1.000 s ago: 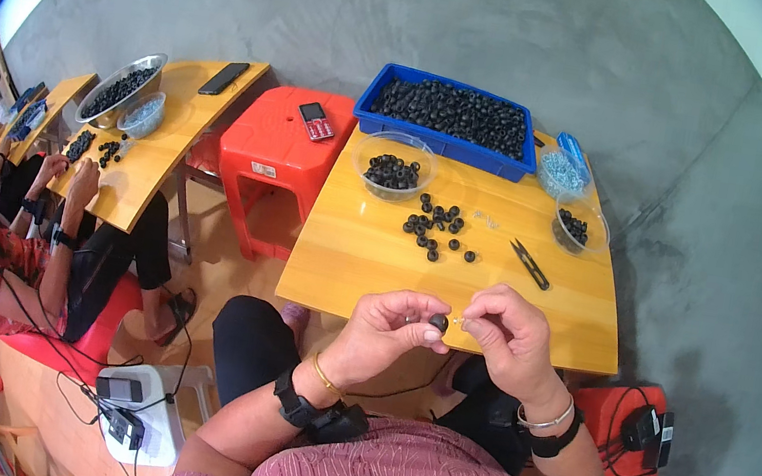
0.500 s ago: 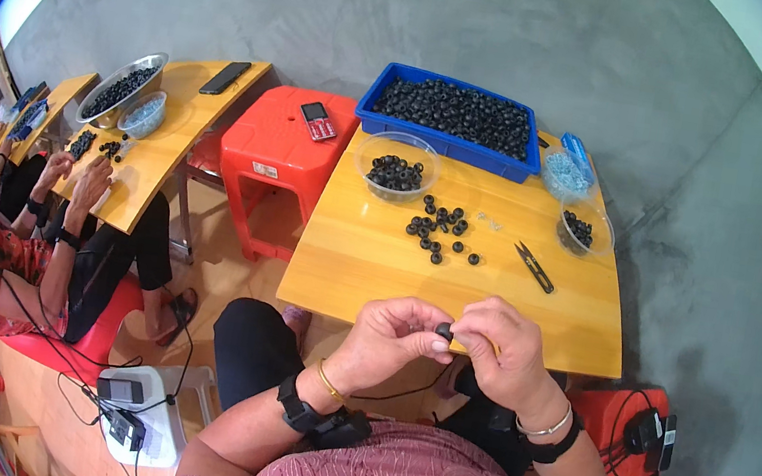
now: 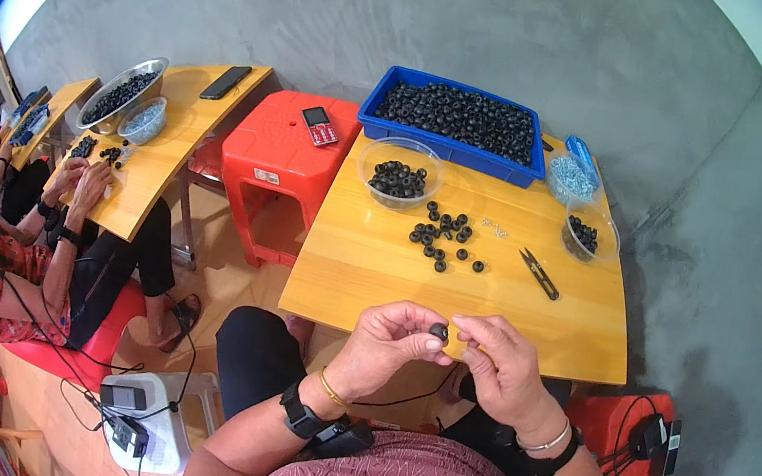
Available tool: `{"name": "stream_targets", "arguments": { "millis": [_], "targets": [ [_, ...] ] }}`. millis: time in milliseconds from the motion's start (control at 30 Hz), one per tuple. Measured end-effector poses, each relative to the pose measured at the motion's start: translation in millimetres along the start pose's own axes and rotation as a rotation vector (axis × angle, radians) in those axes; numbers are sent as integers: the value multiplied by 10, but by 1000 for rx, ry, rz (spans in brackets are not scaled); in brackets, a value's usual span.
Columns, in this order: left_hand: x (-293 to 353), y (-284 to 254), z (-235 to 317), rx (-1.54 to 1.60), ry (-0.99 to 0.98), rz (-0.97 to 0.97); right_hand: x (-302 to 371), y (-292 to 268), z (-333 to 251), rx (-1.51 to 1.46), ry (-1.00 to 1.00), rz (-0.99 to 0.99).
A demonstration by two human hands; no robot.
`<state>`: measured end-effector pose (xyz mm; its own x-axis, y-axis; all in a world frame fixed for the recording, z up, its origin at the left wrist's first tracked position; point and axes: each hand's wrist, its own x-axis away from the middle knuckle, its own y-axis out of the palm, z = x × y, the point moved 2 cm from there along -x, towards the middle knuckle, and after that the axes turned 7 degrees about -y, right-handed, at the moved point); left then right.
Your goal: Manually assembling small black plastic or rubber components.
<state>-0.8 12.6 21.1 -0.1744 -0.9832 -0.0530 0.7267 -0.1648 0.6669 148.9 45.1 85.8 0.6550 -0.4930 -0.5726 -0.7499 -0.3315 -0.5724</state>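
Over the near edge of the table, my left hand (image 3: pixel 390 343) pinches a small black round part (image 3: pixel 439 330) between thumb and fingers. Close beside it is my right hand (image 3: pixel 504 370), its index finger stretched toward the part and its thumb lower, apart from it; nothing I can make out is between them. Farther up the table lies a loose group of similar black parts (image 3: pixel 441 231), some showing a hole. Several tiny clear pieces (image 3: pixel 496 230) are scattered to the right of the group, and black thread snips (image 3: pixel 540 275) lie beyond those.
A blue tray (image 3: pixel 548 171) heaped with black parts stands at the back. Clear bowls hold black parts (image 3: pixel 397 181) and pale blue pieces (image 3: pixel 572 178). A red stool (image 3: pixel 276 148) bearing a phone (image 3: pixel 320 126) stands left of the table. A co-worker's hands (image 3: pixel 92 183) work farther left.
My right hand has drawn back a little from the black part, its index finger now stretched out. My left hand keeps the part and has shifted slightly.
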Motion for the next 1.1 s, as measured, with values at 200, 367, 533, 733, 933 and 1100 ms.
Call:
{"name": "stream_targets", "arguments": {
  "millis": [200,367,533,733,933,1100],
  "targets": [
    [-26,-123,-63,-20,-48,59,51,154,115,164,-117,-48],
    [-69,-335,-135,-2,-93,122,-15,107,499,131,172,-39],
    [-134,-492,-152,-39,-152,198,-267,-81,1187,237,261,-18],
    [-192,-556,-160,0,-155,169,-676,149,1625,440,260,-169],
    [-150,-600,-83,-1,-123,180,-837,355,1734,612,257,-280],
    [-128,-616,-70,-27,-136,196,-797,397,1762,682,190,-316]
  ]
}}
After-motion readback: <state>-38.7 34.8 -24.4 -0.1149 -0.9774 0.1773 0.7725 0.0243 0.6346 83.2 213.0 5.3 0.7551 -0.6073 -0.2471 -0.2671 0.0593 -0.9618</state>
